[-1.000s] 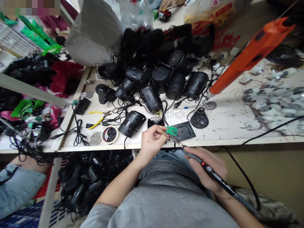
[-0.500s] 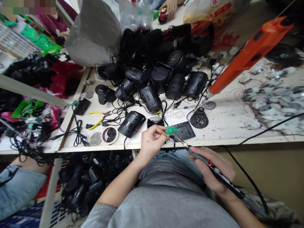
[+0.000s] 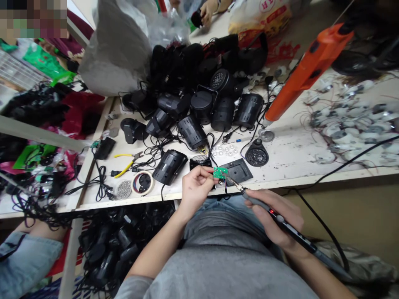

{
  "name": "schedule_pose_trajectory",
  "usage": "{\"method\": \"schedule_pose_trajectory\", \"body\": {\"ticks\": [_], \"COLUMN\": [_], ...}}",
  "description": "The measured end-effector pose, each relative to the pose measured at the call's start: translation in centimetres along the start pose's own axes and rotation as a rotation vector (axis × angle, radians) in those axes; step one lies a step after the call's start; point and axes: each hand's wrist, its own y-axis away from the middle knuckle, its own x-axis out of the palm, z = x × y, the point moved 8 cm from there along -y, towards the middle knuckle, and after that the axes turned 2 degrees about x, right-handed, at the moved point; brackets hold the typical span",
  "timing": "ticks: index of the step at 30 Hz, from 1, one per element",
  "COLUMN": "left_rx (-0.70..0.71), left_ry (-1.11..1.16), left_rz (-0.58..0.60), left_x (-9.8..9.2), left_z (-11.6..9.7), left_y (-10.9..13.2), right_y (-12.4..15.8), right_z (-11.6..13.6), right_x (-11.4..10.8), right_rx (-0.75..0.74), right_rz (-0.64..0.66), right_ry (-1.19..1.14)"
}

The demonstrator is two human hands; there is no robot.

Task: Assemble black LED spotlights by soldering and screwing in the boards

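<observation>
Green circuit board [image 3: 219, 172] (left hand [image 3: 196, 191]) hovers just inside the bench edge [image 3: 264, 183].

Nothing here reads in full. Far off, a white plastic sack [image 3: 258, 18] printed in red carries a red-ringed oval mark [image 3: 267, 6] with what may be a capital R, cut off by the top of the view. The small green circuit board [image 3: 220, 172] shows only markings too tiny to read, and the red glowing display [image 3: 272, 211] on the slim black soldering iron [image 3: 288, 226] is too small to make out.
</observation>
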Motion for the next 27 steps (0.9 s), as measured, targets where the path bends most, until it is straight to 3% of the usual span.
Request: {"method": "schedule_pose_trajectory", "body": {"ticks": [7,15,20,23,27], "left_rx": [0.009,-0.001,0.015,0.108,0.298], "left_ry": [-0.01,0.025,0.047,-0.003,-0.13], "left_rz": [0.01,0.032,0.077,0.055,-0.124], "left_x": [-0.1,0.0,-0.2,-1.5,-5.7], "left_z": [-0.1,0.1,-0.3,-1.4,-3.7], "left_y": [-0.1,-0.1,0.1,0.3,0.6], "right_y": [-0.5,-3.1,-3.5,-3.6,-3.7], "right_z": [-1.4,-2.5,-2.5,-2.5,-2.6], "right_x": [0.7,4.7,5.2,4.9,4.5], "right_rx": [0.005,-0.116,-0.088,-0.05,-0.043], "right_rz": [-0.148,-0.101,-0.112,-0.123,-0.123], "right_ry": [0.158,0.249,0.249,0.277,0.287]}}
